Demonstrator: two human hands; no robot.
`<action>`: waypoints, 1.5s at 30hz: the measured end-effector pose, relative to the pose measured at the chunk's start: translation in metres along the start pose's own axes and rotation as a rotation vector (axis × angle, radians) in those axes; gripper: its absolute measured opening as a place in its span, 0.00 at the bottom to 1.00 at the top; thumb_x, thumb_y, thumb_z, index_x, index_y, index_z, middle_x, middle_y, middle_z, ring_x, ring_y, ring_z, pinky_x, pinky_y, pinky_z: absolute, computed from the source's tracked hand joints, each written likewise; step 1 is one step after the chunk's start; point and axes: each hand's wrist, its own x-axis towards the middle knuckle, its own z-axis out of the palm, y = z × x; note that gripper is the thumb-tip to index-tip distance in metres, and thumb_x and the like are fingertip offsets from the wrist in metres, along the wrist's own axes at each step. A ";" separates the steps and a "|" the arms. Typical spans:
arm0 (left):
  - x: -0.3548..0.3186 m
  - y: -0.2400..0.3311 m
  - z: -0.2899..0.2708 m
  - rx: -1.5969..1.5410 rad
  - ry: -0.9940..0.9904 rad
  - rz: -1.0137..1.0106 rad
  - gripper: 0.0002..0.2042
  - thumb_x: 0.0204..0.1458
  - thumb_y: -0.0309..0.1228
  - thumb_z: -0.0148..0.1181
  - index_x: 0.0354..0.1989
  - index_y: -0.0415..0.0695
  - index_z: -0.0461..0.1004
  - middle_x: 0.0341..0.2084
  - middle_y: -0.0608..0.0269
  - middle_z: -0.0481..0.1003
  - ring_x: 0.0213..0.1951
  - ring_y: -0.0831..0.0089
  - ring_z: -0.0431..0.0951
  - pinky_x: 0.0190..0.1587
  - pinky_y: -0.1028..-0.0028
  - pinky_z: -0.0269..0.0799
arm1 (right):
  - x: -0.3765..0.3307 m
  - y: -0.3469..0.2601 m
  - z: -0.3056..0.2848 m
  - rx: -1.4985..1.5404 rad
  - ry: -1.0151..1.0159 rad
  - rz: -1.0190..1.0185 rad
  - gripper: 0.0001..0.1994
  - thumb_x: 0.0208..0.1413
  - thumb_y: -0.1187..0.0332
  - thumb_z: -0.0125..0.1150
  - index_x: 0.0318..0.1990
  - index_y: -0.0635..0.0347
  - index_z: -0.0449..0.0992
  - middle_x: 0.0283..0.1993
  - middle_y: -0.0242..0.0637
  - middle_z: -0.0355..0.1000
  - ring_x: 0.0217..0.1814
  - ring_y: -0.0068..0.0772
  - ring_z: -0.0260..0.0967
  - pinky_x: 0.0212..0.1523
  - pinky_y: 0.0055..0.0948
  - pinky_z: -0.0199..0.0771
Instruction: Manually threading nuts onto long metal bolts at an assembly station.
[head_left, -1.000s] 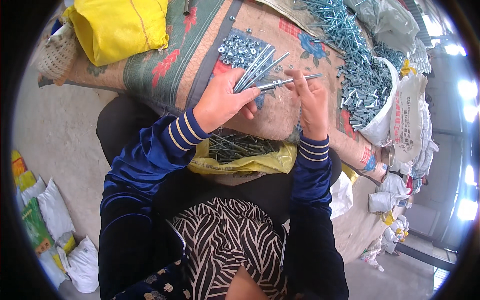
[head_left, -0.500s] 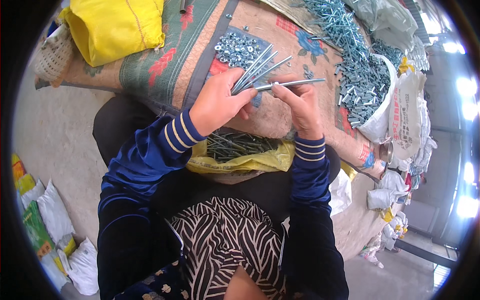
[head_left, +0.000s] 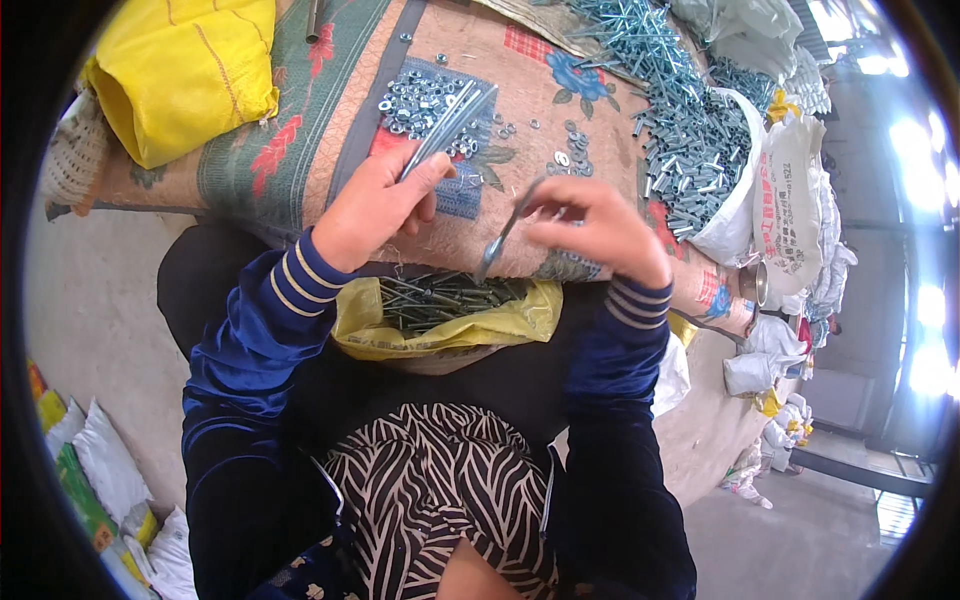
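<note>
Left hand (head_left: 375, 205) closed around a bundle of long bolts (head_left: 450, 118), tips fanned over the nut pile (head_left: 425, 100) near the far edge of the cloth-covered bench (head_left: 300, 150). Right hand (head_left: 595, 228) pinches a single bolt (head_left: 503, 240), angled down toward the yellow bag (head_left: 450, 320) at the near edge. I judge the single bolt is mid-transfer; next move needs release over the bag's mouth.

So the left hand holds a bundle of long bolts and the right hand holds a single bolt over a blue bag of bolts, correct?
Not quite. In the head view the bag under the right hand and its single bolt is yellow, not blue. The left hand does hold a bundle of long bolts.
</note>
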 end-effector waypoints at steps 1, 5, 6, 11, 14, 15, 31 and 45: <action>-0.003 0.005 -0.002 -0.091 -0.037 -0.087 0.14 0.60 0.42 0.50 0.42 0.44 0.72 0.15 0.72 0.66 0.15 0.86 0.64 0.17 0.85 0.57 | 0.002 0.013 -0.016 -0.106 -0.055 -0.054 0.12 0.50 0.66 0.62 0.41 0.61 0.78 0.28 0.33 0.74 0.29 0.18 0.68 0.30 0.22 0.67; 0.005 -0.005 -0.001 -0.219 -0.200 -0.167 0.16 0.60 0.42 0.49 0.47 0.44 0.70 0.15 0.74 0.62 0.13 0.88 0.57 0.15 0.85 0.50 | 0.047 0.122 -0.088 -1.134 0.708 0.200 0.12 0.50 0.65 0.56 0.42 0.53 0.78 0.35 0.40 0.77 0.35 0.39 0.74 0.37 0.38 0.72; 0.007 -0.007 -0.001 -0.219 -0.190 -0.165 0.16 0.60 0.42 0.49 0.47 0.44 0.70 0.15 0.74 0.62 0.13 0.88 0.57 0.15 0.85 0.50 | 0.051 0.140 -0.089 -1.130 0.706 0.190 0.12 0.50 0.65 0.56 0.42 0.53 0.78 0.35 0.40 0.77 0.35 0.39 0.74 0.37 0.38 0.72; 0.007 -0.003 -0.001 -0.428 -0.237 -0.227 0.15 0.61 0.37 0.49 0.51 0.42 0.67 0.16 0.77 0.56 0.14 0.89 0.51 0.15 0.86 0.45 | 0.053 0.152 -0.100 -1.227 0.694 0.202 0.13 0.46 0.65 0.57 0.42 0.41 0.78 0.36 0.41 0.76 0.33 0.48 0.72 0.35 0.44 0.70; 0.005 -0.004 -0.002 -0.449 -0.274 -0.238 0.14 0.60 0.35 0.50 0.51 0.41 0.67 0.16 0.77 0.56 0.14 0.89 0.51 0.14 0.86 0.45 | 0.046 0.106 -0.087 -0.442 0.564 0.167 0.10 0.52 0.71 0.56 0.42 0.54 0.77 0.39 0.36 0.76 0.35 0.35 0.74 0.39 0.33 0.73; 0.006 -0.004 -0.001 -0.447 -0.281 -0.241 0.14 0.60 0.35 0.50 0.51 0.41 0.67 0.16 0.77 0.56 0.14 0.89 0.51 0.14 0.86 0.45 | 0.040 0.095 -0.085 0.204 0.439 0.062 0.08 0.54 0.73 0.56 0.41 0.60 0.76 0.41 0.35 0.75 0.37 0.30 0.74 0.40 0.28 0.74; 0.002 -0.014 0.008 -0.380 -0.369 -0.255 0.15 0.59 0.35 0.52 0.51 0.40 0.69 0.20 0.74 0.65 0.15 0.90 0.59 0.13 0.89 0.47 | 0.006 0.003 0.009 0.601 0.252 -0.034 0.08 0.56 0.73 0.58 0.42 0.66 0.73 0.36 0.33 0.72 0.33 0.21 0.70 0.38 0.20 0.72; 0.009 -0.019 0.013 -0.531 -0.153 -0.213 0.16 0.60 0.43 0.50 0.43 0.43 0.72 0.27 0.65 0.74 0.21 0.84 0.71 0.15 0.89 0.57 | 0.011 -0.020 0.088 0.034 0.102 -0.016 0.09 0.46 0.71 0.66 0.34 0.65 0.77 0.25 0.28 0.74 0.24 0.16 0.66 0.24 0.21 0.65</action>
